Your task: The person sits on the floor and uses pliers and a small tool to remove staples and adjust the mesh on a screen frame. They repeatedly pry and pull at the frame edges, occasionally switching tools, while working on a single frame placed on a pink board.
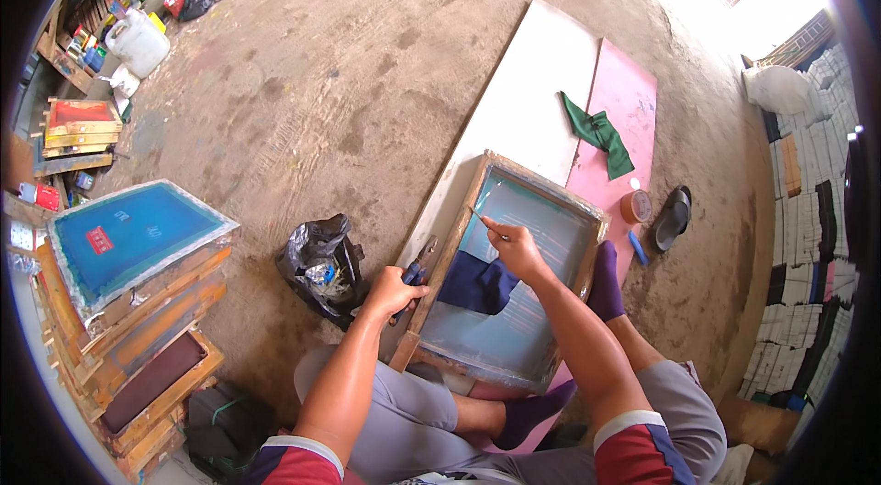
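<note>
A wooden-framed printing screen [546,338] with pale blue mesh lies tilted across the boards before me. My left hand [393,294] is closed around a dark-handled tool [418,269] that looks like pliers, beside the frame's left rail. My right hand [517,251] is over the mesh, fingers pinched on a thin stick-like tool [485,220]. That tool's tip points at the upper part of the left rail; whether it touches I cannot tell. A folded navy cloth [477,284] rests on the mesh under my right wrist.
The screen lies on a white board [537,72] and a pink board [629,100]. A green cloth [601,133], a round tub [635,206] and a sandal [672,217] are to the right. Left are a black bag [321,265] and stacked screens [138,242].
</note>
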`<state>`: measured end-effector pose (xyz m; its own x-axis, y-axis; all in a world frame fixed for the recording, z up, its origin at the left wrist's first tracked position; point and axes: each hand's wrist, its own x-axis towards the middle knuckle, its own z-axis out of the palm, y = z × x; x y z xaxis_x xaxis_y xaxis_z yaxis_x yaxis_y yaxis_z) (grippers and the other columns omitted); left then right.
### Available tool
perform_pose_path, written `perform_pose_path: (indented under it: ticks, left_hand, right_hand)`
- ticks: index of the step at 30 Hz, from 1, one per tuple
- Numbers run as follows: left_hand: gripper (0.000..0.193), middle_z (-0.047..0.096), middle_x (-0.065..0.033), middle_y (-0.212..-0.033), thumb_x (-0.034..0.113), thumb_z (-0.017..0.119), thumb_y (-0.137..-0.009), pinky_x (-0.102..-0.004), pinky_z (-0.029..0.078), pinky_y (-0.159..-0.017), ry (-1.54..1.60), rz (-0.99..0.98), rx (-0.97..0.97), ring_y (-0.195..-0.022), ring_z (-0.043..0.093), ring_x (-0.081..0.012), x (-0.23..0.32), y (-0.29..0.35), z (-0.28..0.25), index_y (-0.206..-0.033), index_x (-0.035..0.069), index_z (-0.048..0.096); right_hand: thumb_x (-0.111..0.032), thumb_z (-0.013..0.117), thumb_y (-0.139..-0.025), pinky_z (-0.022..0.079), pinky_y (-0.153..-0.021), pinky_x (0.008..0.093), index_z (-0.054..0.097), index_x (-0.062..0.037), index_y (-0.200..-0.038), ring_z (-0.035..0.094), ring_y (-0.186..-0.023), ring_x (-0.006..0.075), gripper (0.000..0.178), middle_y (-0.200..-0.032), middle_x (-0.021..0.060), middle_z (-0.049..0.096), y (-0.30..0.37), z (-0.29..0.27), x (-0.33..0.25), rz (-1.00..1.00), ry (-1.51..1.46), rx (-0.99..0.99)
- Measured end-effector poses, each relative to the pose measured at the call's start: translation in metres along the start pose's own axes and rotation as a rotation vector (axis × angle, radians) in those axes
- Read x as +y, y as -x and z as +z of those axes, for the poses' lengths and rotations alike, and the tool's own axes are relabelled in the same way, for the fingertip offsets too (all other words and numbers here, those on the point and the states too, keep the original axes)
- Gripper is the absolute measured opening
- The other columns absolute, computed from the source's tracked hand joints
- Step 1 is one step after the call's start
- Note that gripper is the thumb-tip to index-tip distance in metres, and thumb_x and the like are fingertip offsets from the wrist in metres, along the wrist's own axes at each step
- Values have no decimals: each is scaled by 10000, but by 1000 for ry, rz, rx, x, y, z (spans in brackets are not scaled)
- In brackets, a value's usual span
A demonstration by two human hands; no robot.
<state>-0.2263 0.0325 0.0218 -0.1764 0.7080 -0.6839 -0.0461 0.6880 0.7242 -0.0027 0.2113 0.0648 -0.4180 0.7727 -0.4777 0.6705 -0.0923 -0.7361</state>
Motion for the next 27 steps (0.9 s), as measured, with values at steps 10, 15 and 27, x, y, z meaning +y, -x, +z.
perform_pose_path:
  ticks: [10, 15, 27]
  left_hand:
    - [176, 689, -53, -702, 80, 852, -817, -308, 480, -528, 14, -34, -22, -567, 639, -135, 2, -2, 5, -901, 4, 718]
    - [173, 695, -53, -714, 80, 849, -824, -303, 480, -531, 24, -36, -13, -572, 642, -133, -1, 3, -1, -910, 6, 718]
    - [194, 677, -54, -673, 86, 861, -819, -318, 491, -515, 41, -18, -12, -546, 632, -134, -7, -3, 2, -887, -8, 705]
  right_hand:
    - [-222, 601, -1062, 553, -839, 381, 596, -197, -1486, 722, -896, 228, 425, -1003, 94, 804, -22, 1, 48, -313, 173, 79]
    - [-221, 590, -1066, 554, -852, 385, 580, -194, -1499, 723, -925, 232, 433, -1018, 108, 801, -8, -15, 1, 205, -177, -214]
    - [-259, 568, -1083, 558, -856, 383, 592, -78, -1470, 726, -990, 271, 428, -1072, 124, 782, -30, -11, 33, -147, -47, -132]
